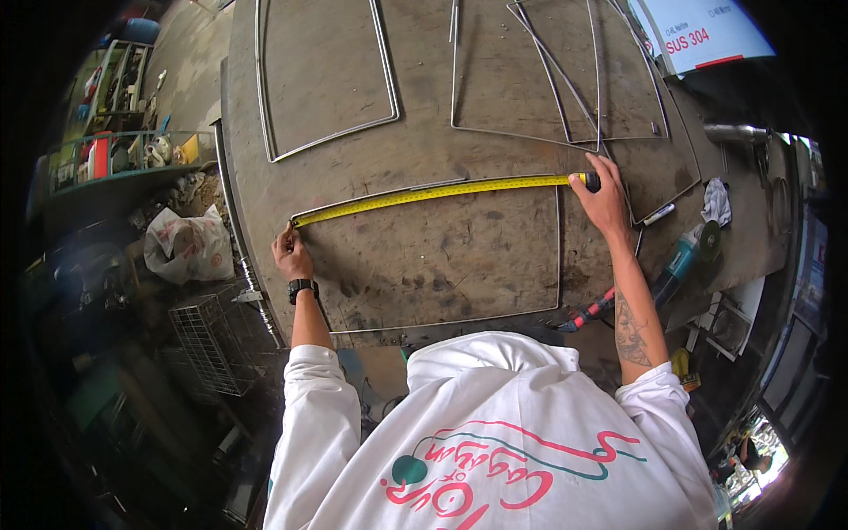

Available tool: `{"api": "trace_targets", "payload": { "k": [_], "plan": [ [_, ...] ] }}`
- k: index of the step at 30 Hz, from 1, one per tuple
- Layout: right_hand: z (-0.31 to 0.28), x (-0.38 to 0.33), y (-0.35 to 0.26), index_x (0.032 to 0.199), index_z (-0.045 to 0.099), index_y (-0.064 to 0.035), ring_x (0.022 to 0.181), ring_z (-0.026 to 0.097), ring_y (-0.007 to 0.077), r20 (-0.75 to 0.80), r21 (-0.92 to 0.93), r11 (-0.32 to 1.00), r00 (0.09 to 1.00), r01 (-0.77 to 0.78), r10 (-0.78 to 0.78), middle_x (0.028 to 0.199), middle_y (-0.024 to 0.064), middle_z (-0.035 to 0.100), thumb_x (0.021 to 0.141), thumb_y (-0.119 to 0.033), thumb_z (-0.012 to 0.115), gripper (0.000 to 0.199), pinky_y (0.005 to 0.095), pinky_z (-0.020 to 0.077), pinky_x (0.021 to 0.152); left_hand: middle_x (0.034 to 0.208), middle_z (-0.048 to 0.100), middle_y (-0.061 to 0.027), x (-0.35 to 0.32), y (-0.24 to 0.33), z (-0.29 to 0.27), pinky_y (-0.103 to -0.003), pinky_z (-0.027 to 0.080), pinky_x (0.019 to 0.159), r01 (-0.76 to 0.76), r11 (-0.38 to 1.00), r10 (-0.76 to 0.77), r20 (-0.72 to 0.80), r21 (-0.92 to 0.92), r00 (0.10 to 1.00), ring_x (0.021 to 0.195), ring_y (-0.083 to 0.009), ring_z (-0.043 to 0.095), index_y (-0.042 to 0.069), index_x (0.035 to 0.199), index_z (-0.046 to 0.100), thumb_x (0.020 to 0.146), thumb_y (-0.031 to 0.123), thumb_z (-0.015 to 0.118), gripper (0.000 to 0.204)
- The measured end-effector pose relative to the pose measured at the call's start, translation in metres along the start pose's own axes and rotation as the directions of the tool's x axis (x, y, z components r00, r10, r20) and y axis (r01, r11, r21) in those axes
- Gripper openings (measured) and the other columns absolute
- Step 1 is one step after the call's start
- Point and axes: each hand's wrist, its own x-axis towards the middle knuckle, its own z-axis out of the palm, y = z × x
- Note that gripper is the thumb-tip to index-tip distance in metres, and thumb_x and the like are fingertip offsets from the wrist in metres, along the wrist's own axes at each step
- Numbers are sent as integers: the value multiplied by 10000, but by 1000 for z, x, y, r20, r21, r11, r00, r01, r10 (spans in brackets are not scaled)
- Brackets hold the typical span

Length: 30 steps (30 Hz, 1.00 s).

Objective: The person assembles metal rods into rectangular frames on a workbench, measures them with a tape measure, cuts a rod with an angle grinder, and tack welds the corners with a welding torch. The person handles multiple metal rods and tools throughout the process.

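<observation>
On the steel surface (424, 256), yellow tape measure (433, 192) lies stretched L-R along the wire frame (558, 247) top edge, betw. both hands: left hand (291, 253) pinches the hook end, right hand (603, 199) grips the case end.

You have one view only. The head camera sits above and slightly behind your shoulders and faces steeply down and forward onto the desk (424, 265). Your white shirt (495, 424) fills the lower centre of the picture, so the lens is close to your body and at arm's reach from the work. Your left hand (291, 254) and right hand (605, 201) enter from the lower edge and lie mid-picture. The fisheye lens bends the desk edges toward the rim, and a dark border rings the picture beyond each grip.
</observation>
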Motion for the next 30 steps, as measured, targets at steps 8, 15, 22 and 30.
{"api": "trace_targets", "payload": {
  "k": [8,15,22,30],
  "plan": [
    [-9,-43,-4,1430,551,14,1355,510,395,-249,48,999,968,17,-5,1426,230,538,934,-356,765,654,468,426,1132,982,616,-38,9,-20,6,-298,501,764,-58,991,60,16,-122,998,815,-141,587,106,1191,773,966,113,738,228],
    [-69,-126,52,1284,642,11,1097,640,287,-546,146,944,771,-297,327,1277,183,633,957,-254,755,437,420,519,964,1052,714,-62,21,-83,8,-287,512,847,15,910,24,88,-415,996,896,-159,659,63,1188,752,968,107,736,225],
    [-153,-168,240,1454,499,65,1313,575,349,-474,280,580,416,-765,776,1398,264,591,835,-521,821,912,470,454,1092,1044,669,-19,28,-57,9,-299,465,807,-2,985,26,135,-174,991,878,-129,580,52,1230,745,1001,193,726,269],
    [-145,-137,264,1161,720,-10,923,698,244,96,314,471,521,-825,848,1053,110,725,756,-395,866,577,389,530,845,1113,728,-53,39,-78,-10,-311,503,880,-14,980,41,136,-197,990,995,-150,652,45,1253,729,1008,194,719,287]
  ]
}}
